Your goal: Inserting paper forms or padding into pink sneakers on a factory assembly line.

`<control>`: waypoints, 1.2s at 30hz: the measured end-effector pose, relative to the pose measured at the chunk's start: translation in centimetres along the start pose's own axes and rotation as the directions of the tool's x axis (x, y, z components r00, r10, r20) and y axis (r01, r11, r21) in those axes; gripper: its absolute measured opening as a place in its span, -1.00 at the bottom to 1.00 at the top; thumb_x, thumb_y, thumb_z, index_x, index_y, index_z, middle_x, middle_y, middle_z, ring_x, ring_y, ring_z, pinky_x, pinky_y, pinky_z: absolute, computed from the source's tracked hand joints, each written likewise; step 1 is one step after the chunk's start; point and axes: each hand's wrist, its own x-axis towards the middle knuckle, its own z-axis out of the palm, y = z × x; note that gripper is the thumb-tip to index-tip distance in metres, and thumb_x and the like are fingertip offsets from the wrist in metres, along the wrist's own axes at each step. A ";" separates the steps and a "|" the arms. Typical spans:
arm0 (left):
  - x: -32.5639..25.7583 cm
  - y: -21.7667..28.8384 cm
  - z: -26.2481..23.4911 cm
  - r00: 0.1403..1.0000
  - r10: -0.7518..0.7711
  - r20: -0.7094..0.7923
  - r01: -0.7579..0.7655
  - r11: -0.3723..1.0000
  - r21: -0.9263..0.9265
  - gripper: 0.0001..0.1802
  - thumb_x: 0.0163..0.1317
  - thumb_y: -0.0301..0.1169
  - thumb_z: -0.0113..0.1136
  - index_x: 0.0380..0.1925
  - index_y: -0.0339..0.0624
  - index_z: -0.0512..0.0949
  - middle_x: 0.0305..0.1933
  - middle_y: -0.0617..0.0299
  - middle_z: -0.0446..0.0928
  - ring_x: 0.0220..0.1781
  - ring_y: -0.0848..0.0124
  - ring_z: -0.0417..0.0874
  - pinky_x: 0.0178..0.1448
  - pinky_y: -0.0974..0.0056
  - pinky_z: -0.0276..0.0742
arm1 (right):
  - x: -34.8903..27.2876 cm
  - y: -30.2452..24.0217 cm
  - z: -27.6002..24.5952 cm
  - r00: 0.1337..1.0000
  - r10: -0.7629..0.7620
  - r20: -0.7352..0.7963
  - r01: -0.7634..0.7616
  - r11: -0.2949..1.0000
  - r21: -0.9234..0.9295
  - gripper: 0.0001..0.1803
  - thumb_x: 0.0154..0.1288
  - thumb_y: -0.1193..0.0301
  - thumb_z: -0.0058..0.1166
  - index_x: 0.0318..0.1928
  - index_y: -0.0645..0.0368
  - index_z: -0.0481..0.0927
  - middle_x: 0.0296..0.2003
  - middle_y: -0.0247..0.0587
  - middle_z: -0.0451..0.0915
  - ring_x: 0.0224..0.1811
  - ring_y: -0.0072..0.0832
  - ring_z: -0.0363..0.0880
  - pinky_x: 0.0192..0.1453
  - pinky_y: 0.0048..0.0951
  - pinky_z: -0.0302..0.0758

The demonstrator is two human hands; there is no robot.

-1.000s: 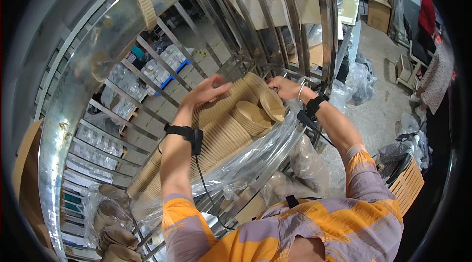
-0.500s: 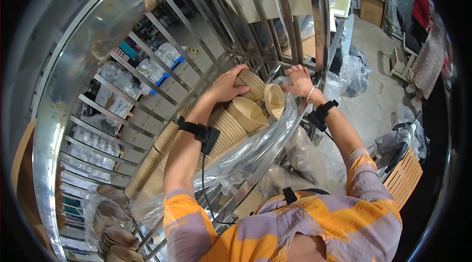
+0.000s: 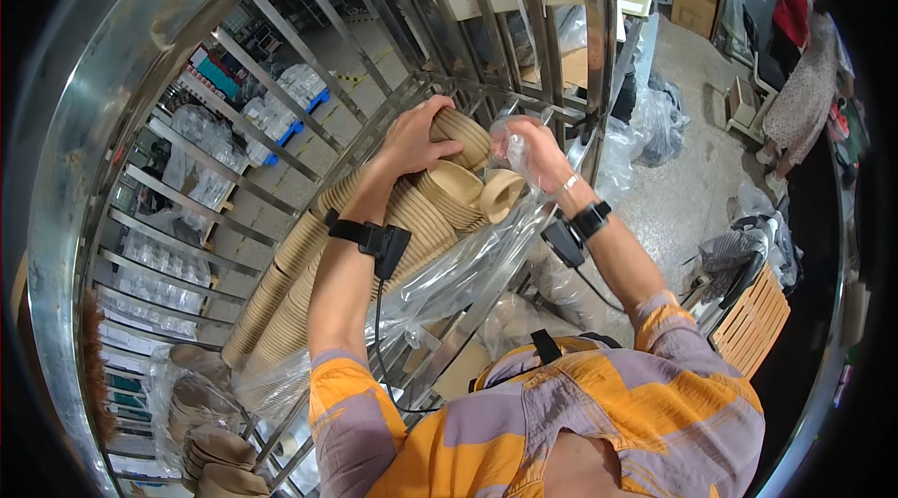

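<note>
I hold the left hand [image 3: 412, 141] spread wide over brown bowls [image 3: 421, 225], nested in rows too dense to count; the right hand [image 3: 535, 152] pinches clear plastic film [image 3: 440, 285] beside them. One tilted bowl [image 3: 494, 199] lies near it. A metal rack [image 3: 103, 68] bars the far side. Any print on the carton [image 3: 694, 2] is illegible.

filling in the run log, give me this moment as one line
left hand: spread over bowl stack; right hand: holding clear plastic; bowls: nested in rows

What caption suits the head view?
Left hand spread over stacked tan bowls, right hand gathering clear plastic beside them.
</note>
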 end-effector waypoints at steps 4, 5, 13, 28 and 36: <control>-1.3 -1.5 0.0 0.991 0.132 -0.020 -0.132 0.991 -0.017 -0.19 -0.06 -0.22 0.45 0.21 -0.14 0.32 0.07 -0.03 0.53 0.11 0.02 0.55 0.14 0.08 0.44 | -3.9 1.3 3.3 0.946 -0.265 0.186 0.260 0.964 0.050 -0.31 0.27 0.42 0.13 0.37 0.18 0.19 -0.07 -0.06 0.59 -0.03 -0.28 0.59 0.11 -0.31 0.51; -1.4 -1.0 0.1 0.992 0.129 -0.006 -0.129 0.991 -0.031 -0.14 -0.06 -0.21 0.45 0.26 -0.14 0.29 0.11 -0.04 0.51 0.15 0.01 0.54 0.17 0.06 0.43 | -3.7 1.2 3.6 0.917 -0.300 0.262 0.370 0.886 -0.279 -0.34 0.24 0.44 0.13 0.34 0.20 0.25 -0.09 -0.10 0.61 -0.07 -0.34 0.59 0.09 -0.37 0.51; -10.8 -4.2 -10.0 0.959 -0.262 -0.108 0.270 0.960 0.071 0.00 0.10 0.16 0.26 0.37 -0.25 0.15 0.40 -0.16 0.22 0.42 0.08 0.27 0.45 0.15 0.20 | -1.3 1.0 1.7 0.891 -0.173 0.421 0.394 0.756 -0.523 -0.39 -0.10 0.63 0.01 0.11 0.31 0.53 -0.06 -0.24 0.61 -0.03 -0.48 0.57 0.07 -0.51 0.47; -55.5 -8.1 -11.7 -0.236 -0.877 -0.419 0.866 0.005 -0.500 -0.19 0.18 0.25 0.07 -0.15 -0.45 0.59 -0.14 -0.22 0.63 0.02 0.02 0.65 -0.01 0.10 0.48 | 1.3 1.9 1.4 0.910 -0.225 0.347 0.367 0.826 -0.428 -0.42 -0.24 0.52 0.02 -0.04 0.35 0.60 -0.17 -0.21 0.64 -0.15 -0.42 0.60 0.06 -0.50 0.48; -54.9 -0.2 -11.3 -0.009 -0.732 -0.681 0.630 0.525 -0.573 -0.51 0.29 -0.05 0.16 -0.22 -0.36 0.66 -0.35 0.19 0.64 -0.24 0.47 0.55 -0.10 0.32 0.44 | 2.8 1.5 -1.2 0.866 -0.163 0.472 0.348 0.876 -0.336 -0.67 -0.20 0.57 -0.02 -0.29 0.29 0.58 -0.18 -0.20 0.61 -0.14 -0.40 0.58 0.01 -0.49 0.49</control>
